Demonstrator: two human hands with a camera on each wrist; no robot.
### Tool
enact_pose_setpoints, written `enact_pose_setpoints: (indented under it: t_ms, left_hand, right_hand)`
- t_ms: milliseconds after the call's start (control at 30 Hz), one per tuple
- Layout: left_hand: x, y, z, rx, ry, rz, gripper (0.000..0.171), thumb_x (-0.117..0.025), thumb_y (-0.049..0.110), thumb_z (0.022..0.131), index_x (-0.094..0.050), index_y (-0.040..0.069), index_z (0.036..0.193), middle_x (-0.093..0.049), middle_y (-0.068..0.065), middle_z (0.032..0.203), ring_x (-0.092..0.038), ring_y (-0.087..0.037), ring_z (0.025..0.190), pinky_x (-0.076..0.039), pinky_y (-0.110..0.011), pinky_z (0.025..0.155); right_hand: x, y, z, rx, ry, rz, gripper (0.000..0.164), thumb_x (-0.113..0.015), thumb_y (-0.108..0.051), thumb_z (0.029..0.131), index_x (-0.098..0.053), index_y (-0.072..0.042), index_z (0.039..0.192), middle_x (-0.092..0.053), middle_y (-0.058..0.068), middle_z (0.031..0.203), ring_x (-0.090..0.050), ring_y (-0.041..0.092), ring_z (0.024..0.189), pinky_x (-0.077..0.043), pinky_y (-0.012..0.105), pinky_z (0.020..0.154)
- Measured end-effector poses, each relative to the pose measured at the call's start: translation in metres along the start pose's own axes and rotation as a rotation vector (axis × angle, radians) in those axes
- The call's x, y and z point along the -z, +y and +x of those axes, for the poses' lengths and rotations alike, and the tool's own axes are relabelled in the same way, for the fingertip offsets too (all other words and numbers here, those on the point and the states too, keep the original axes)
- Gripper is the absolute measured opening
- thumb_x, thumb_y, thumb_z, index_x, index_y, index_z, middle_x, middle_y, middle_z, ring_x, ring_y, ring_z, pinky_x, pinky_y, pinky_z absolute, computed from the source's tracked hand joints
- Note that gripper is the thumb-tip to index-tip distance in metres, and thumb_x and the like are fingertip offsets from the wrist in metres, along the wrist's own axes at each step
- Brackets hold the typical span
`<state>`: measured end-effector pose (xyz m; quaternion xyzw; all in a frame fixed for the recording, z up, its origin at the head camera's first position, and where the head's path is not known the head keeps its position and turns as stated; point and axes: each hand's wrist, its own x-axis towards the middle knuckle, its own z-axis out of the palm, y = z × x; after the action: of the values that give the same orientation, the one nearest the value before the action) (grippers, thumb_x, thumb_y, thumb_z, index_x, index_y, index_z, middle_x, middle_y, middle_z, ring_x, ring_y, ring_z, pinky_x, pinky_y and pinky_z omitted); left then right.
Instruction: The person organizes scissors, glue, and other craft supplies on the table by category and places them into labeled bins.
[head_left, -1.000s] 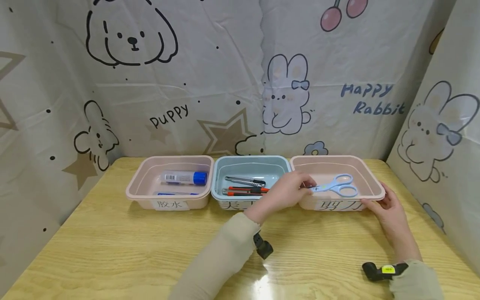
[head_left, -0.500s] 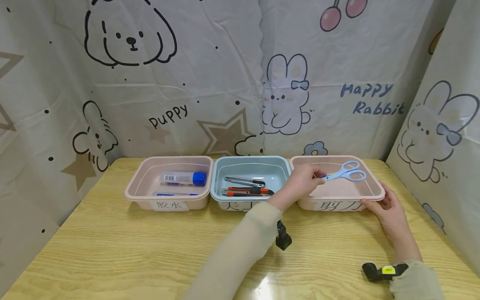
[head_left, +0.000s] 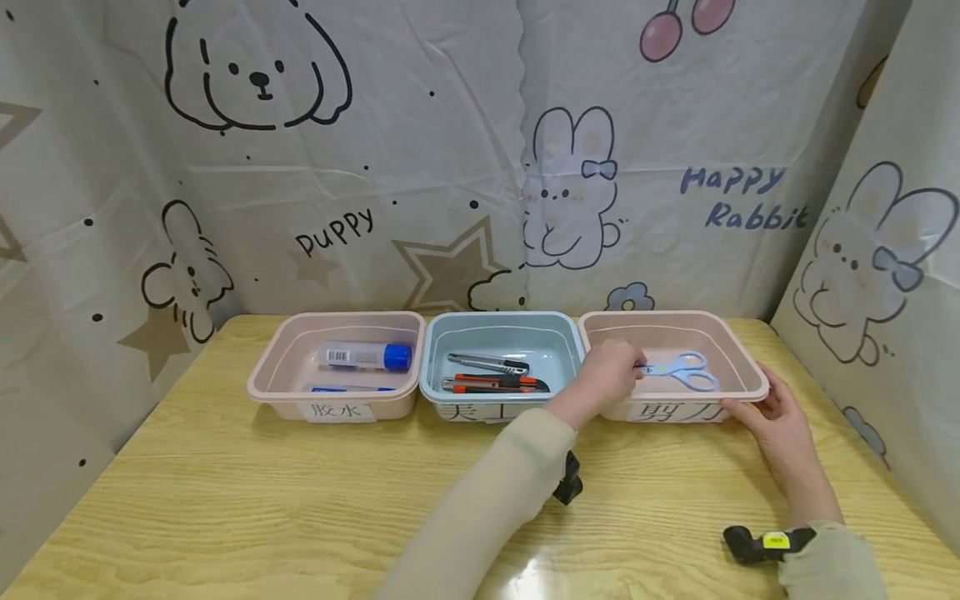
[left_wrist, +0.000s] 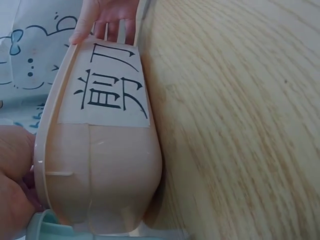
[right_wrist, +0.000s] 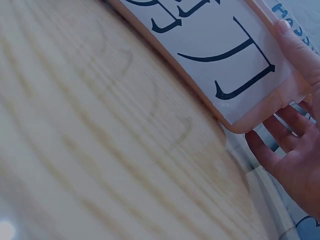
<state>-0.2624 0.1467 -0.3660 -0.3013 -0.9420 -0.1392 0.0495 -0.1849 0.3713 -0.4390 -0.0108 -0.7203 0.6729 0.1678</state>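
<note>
Light blue scissors [head_left: 684, 372] lie low in the right pink plastic bin [head_left: 742, 392], handles pointing right. My left hand [head_left: 609, 372] reaches over the bin's left end and pinches the scissors at the blade end; the blades are mostly hidden by the fingers. In the left wrist view, part of the left hand [left_wrist: 14, 180] shows at the bin's rim. My right hand [head_left: 780, 425] holds the bin's right end, thumb at the front rim and fingers round the end wall. The right wrist view shows that hand [right_wrist: 297, 145] beside the white paper label [right_wrist: 235, 55].
A light blue bin [head_left: 442, 392] stands in the middle with several utility knives [head_left: 491, 382]. The left pink bin [head_left: 262, 387] holds a blue-capped glue bottle [head_left: 363, 357] and another blue item [head_left: 348, 388]. All stand on a wooden table [head_left: 300, 500] before a printed curtain [head_left: 420, 167].
My left hand lifted the scissors and carried them slightly right, then lowered them back into the right pink bin. The right hand has stayed on the bin's end.
</note>
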Motion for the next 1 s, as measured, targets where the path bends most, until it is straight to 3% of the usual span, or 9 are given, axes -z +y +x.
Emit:
enact_pose_setpoints:
  t_ms: [133, 400, 533, 600, 700, 767, 833, 900, 1000]
  left_hand:
    - [0.0, -0.002, -0.001, 0.023, 0.009, 0.02, 0.019, -0.061, 0.023, 0.087, -0.069, 0.025, 0.104, -0.066, 0.013, 0.1, -0.059, -0.002, 0.094, -0.044, -0.014, 0.081]
    - [0.002, -0.006, -0.006, 0.039, -0.006, -0.054, 0.025, -0.061, 0.02, 0.087, -0.065, 0.024, 0.111, -0.063, 0.011, 0.091, -0.056, -0.001, 0.082, -0.043, -0.012, 0.068]
    - [0.007, -0.006, -0.01, 0.041, -0.006, -0.101, 0.023, -0.062, 0.021, 0.087, -0.066, 0.025, 0.109, -0.062, 0.011, 0.09, -0.054, 0.0, 0.078, -0.041, -0.012, 0.064]
    - [0.011, -0.007, -0.013, 0.028, 0.0, -0.13, 0.022, -0.062, 0.021, 0.086, -0.066, 0.024, 0.108, -0.062, 0.01, 0.09, -0.053, -0.001, 0.077, -0.04, -0.012, 0.064]
    - [0.018, -0.01, -0.02, -0.025, -0.011, -0.147, 0.021, -0.063, 0.021, 0.086, -0.067, 0.023, 0.107, -0.062, 0.009, 0.091, -0.054, -0.001, 0.078, -0.04, -0.012, 0.065]
    - [0.023, -0.015, -0.027, -0.065, -0.025, -0.151, 0.021, -0.063, 0.022, 0.086, -0.067, 0.022, 0.107, -0.063, 0.009, 0.091, -0.054, -0.001, 0.079, -0.04, -0.012, 0.064]
    - [0.028, -0.021, -0.034, -0.092, -0.046, -0.16, 0.021, -0.063, 0.022, 0.086, -0.067, 0.022, 0.107, -0.063, 0.01, 0.091, -0.054, -0.001, 0.078, -0.039, -0.012, 0.063]
    - [0.032, -0.027, -0.041, -0.096, -0.059, -0.181, 0.02, -0.062, 0.021, 0.087, -0.067, 0.021, 0.106, -0.063, 0.01, 0.091, -0.054, -0.001, 0.078, -0.039, -0.012, 0.062]
    - [0.038, -0.038, -0.053, -0.082, -0.068, -0.22, 0.019, -0.06, 0.018, 0.088, -0.067, 0.02, 0.106, -0.063, 0.009, 0.092, -0.054, -0.002, 0.078, -0.04, -0.013, 0.063]
  right_hand:
    - [-0.001, 0.0, 0.003, -0.012, -0.002, -0.038, 0.072, -0.065, -0.004, 0.082, -0.029, -0.016, 0.143, -0.047, -0.015, 0.122, -0.045, -0.004, 0.104, -0.036, 0.002, 0.079]
    - [-0.001, 0.001, 0.005, -0.016, -0.035, -0.038, 0.072, -0.063, -0.004, 0.084, -0.025, -0.015, 0.144, -0.044, -0.011, 0.128, -0.044, -0.002, 0.107, -0.035, 0.002, 0.08]
    - [0.002, 0.0, 0.006, -0.04, -0.048, -0.125, 0.074, -0.062, -0.01, 0.086, -0.019, -0.017, 0.146, -0.038, -0.006, 0.135, -0.041, -0.003, 0.109, -0.034, 0.001, 0.079]
    - [0.004, -0.001, 0.007, -0.05, -0.074, -0.084, 0.075, -0.058, -0.012, 0.089, -0.011, -0.017, 0.147, -0.035, -0.004, 0.137, -0.041, -0.006, 0.108, -0.035, 0.001, 0.08]
    - [0.006, -0.003, 0.007, -0.04, -0.085, 0.115, 0.072, -0.052, -0.011, 0.092, -0.005, -0.016, 0.147, -0.039, -0.005, 0.13, -0.046, -0.009, 0.104, -0.04, 0.005, 0.081]
    - [0.006, -0.005, 0.005, -0.015, -0.032, 0.264, 0.066, -0.05, -0.008, 0.092, -0.012, -0.012, 0.146, -0.045, -0.007, 0.122, -0.051, -0.006, 0.102, -0.043, 0.007, 0.08]
    - [0.004, -0.009, 0.004, 0.022, 0.11, 0.337, 0.054, -0.054, -0.005, 0.09, -0.032, -0.007, 0.139, -0.054, -0.008, 0.112, -0.055, -0.003, 0.097, -0.045, 0.008, 0.077]
    - [0.0, -0.014, 0.004, 0.073, 0.278, 0.325, 0.039, -0.059, -0.004, 0.086, -0.051, -0.002, 0.124, -0.062, -0.006, 0.102, -0.058, 0.001, 0.092, -0.045, 0.007, 0.074]
    - [-0.007, -0.025, 0.006, 0.126, 0.464, 0.223, 0.023, -0.064, -0.003, 0.082, -0.063, -0.001, 0.104, -0.066, -0.005, 0.088, -0.058, 0.004, 0.084, -0.045, 0.008, 0.071]
